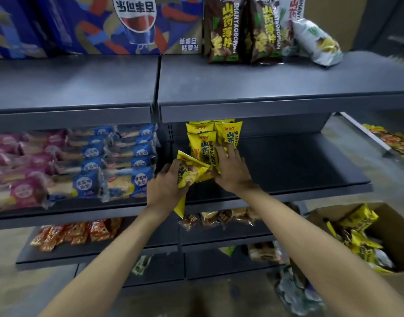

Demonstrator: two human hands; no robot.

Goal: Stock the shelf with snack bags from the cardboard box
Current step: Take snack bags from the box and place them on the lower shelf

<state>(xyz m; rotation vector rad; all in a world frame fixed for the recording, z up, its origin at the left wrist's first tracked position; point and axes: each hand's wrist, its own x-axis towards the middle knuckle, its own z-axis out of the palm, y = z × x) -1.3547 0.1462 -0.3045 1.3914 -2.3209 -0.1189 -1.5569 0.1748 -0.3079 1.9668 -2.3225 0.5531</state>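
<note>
Centre of frame, middle shelf [288,165]: both hands at a small group of yellow snack bags [210,138] standing upright at the shelf's left end. Left hand [166,186] grips one yellow bag [192,169], fingers curled round it, bag tilted and crumpled, its lower corner hanging below the shelf edge. Right hand [230,170] rests fingers spread and straight against the front of the standing bags, pinching nothing. Lower right of frame: cardboard box [393,227], open, more yellow bags inside. Left half of the same shelf: rows of blue and pink bread packs [86,161]. Upper right: brown snack bags [242,30] upright on the top shelf
</note>
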